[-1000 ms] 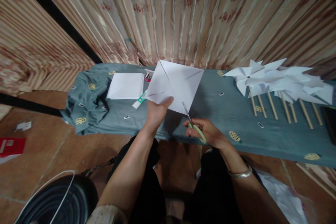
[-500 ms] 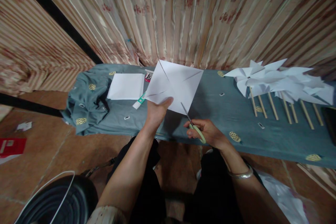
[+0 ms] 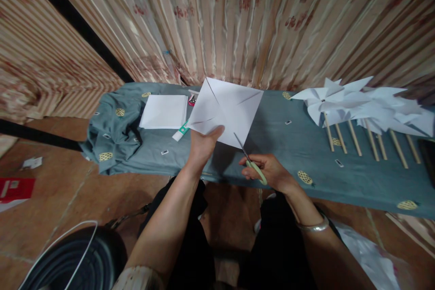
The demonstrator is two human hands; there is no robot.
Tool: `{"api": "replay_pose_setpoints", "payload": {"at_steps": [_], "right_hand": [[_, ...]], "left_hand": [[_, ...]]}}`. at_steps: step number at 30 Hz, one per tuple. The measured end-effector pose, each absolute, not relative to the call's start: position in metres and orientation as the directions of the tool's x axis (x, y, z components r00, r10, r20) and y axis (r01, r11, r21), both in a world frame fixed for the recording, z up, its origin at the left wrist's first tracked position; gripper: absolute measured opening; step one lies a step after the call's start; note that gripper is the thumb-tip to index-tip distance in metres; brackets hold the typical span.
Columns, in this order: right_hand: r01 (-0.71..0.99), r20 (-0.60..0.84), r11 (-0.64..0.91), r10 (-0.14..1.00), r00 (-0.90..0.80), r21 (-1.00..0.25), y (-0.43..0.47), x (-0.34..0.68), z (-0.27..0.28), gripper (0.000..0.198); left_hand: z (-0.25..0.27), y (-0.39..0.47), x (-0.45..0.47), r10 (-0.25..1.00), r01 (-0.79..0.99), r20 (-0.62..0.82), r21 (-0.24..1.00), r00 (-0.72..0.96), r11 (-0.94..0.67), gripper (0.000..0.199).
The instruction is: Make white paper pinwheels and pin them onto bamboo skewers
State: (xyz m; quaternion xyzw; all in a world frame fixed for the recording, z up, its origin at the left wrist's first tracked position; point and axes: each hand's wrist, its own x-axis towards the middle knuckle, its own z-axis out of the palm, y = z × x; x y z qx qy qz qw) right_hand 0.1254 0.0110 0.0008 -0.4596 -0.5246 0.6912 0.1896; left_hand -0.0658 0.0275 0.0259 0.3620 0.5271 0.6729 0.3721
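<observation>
A square white sheet of paper (image 3: 231, 106) is held above the table by my left hand (image 3: 204, 142), thumb on top and the other fingers hidden beneath. Slits run inward from three of its corners toward the middle. My right hand (image 3: 267, 171) grips scissors (image 3: 254, 169) with pale green handles. Their blades reach into the sheet's near corner and look almost closed, with the tip pointing at the centre. Under the sheet's left edge, a green and white tube (image 3: 181, 131) and a small red item (image 3: 192, 99) are partly covered.
A stack of white paper (image 3: 163, 112) lies left on the blue-grey tablecloth (image 3: 265, 138). Several paper pinwheels (image 3: 353, 102) on wooden sticks lie at the right. A dark object (image 3: 427, 154) sits at the right edge. Below left stands a black round stool (image 3: 78, 258).
Both hands, the sheet and the scissors stay practically in place. Only a very slight shift of the view shows.
</observation>
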Motion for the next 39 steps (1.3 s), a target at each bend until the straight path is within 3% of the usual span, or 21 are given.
{"api": "replay_pose_setpoints", "payload": {"at_steps": [15, 23, 39], "right_hand": [[0.247, -0.359, -0.266, 0.773, -0.523, -0.932, 0.012, 0.128, -0.004, 0.043], [0.214, -0.385, -0.320, 0.768, -0.513, -0.923, 0.010, 0.127, -0.002, 0.044], [0.218, -0.342, -0.269, 0.812, -0.473, -0.938, 0.011, 0.126, -0.003, 0.047]], "left_hand": [[0.031, 0.022, -0.058, 0.925, -0.100, 0.042, 0.991, -0.378, -0.086, 0.045], [0.033, 0.022, -0.057, 0.925, -0.094, 0.020, 0.994, -0.380, -0.061, 0.043], [0.028, 0.021, -0.055, 0.936, -0.102, 0.001, 0.994, -0.352, -0.040, 0.042]]}}
